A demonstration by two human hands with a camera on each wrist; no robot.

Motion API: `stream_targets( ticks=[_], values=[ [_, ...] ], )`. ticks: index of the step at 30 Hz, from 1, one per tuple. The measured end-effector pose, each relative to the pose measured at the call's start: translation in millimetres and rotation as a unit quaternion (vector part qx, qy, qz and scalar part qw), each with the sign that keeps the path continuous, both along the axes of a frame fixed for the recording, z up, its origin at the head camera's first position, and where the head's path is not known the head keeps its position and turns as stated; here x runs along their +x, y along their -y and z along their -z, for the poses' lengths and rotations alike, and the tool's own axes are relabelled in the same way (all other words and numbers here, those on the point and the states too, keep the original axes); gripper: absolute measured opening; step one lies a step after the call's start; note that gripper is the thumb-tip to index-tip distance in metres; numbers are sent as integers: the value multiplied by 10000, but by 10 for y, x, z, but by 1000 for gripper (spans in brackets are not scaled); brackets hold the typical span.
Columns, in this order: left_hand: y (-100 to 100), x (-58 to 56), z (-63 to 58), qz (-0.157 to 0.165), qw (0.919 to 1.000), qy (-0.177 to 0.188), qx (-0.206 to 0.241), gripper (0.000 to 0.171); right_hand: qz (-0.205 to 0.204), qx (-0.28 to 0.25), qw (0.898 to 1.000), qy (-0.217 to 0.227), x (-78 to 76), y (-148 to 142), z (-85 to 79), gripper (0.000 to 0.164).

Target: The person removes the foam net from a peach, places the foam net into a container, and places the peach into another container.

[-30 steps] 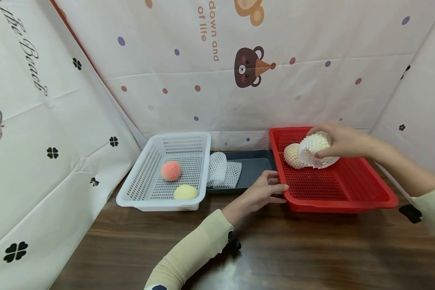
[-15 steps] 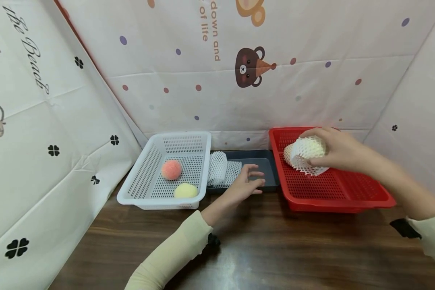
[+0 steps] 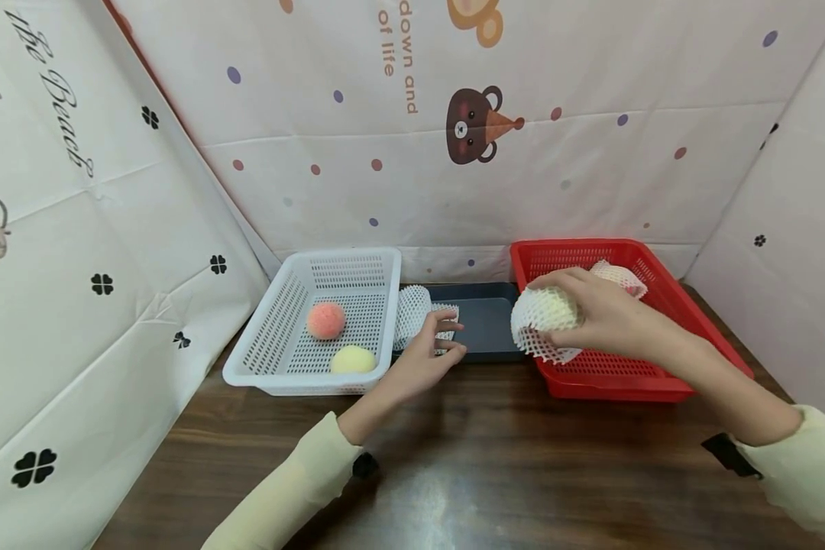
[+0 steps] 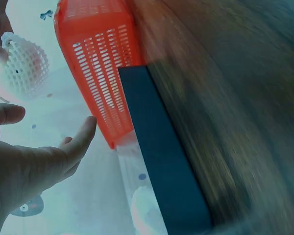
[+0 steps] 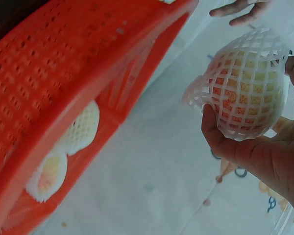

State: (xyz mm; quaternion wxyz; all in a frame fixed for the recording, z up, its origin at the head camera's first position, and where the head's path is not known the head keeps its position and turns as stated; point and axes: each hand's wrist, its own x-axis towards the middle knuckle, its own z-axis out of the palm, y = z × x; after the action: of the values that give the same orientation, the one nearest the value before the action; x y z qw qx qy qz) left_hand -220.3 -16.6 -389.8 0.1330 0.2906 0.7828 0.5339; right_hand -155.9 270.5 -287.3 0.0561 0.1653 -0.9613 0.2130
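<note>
My right hand (image 3: 601, 317) grips a round yellow-and-red fruit (image 5: 242, 90) wrapped in a white foam net (image 3: 536, 321). It is held in the air over the left rim of the red basket (image 3: 718, 336). In the right wrist view, thumb and fingers curl round the netted fruit. My left hand (image 3: 412, 367) hovers near the front of the dark tray (image 3: 488, 325), fingers spread and holding nothing. Flat white foam nets (image 3: 412, 309) lie at the tray's left end, partly hidden behind that hand. Further netted fruits (image 5: 83, 128) sit in the red basket.
A white basket (image 3: 261, 374) stands at the left with a pink ball-shaped fruit (image 3: 326, 321) and a pale yellow one (image 3: 353, 359) inside. The tray lies between the two baskets on a dark wooden table (image 3: 488, 473). Printed cloth walls (image 3: 385, 191) enclose the back and sides.
My left hand has left the red basket's rim and moved left to the nets. The right hand has carried the netted fruit leftward and toward me, from inside the red basket to its rim.
</note>
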Motion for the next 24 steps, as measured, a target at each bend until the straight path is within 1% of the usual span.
stream_targets(
  ticks=[5,10,16,19,24],
  values=[
    [85,45,7,45,9996,-288,-25,57,-300,-30,9994,-147,-20,160,102,78],
    [165,97,-9,32,9994,-349,20,56,-469,-136,9988,-71,-33,322,205,79],
    [282,132,-25,-36,9993,-360,49,56,-843,-232,9961,-95,-16,535,353,70],
    [332,134,-35,-84,9994,-326,42,56,-1019,-158,9945,-159,-10,636,427,68],
    [397,133,-42,-194,9993,-315,-44,57,-1053,230,9939,-242,-11,788,555,68]
  ],
)
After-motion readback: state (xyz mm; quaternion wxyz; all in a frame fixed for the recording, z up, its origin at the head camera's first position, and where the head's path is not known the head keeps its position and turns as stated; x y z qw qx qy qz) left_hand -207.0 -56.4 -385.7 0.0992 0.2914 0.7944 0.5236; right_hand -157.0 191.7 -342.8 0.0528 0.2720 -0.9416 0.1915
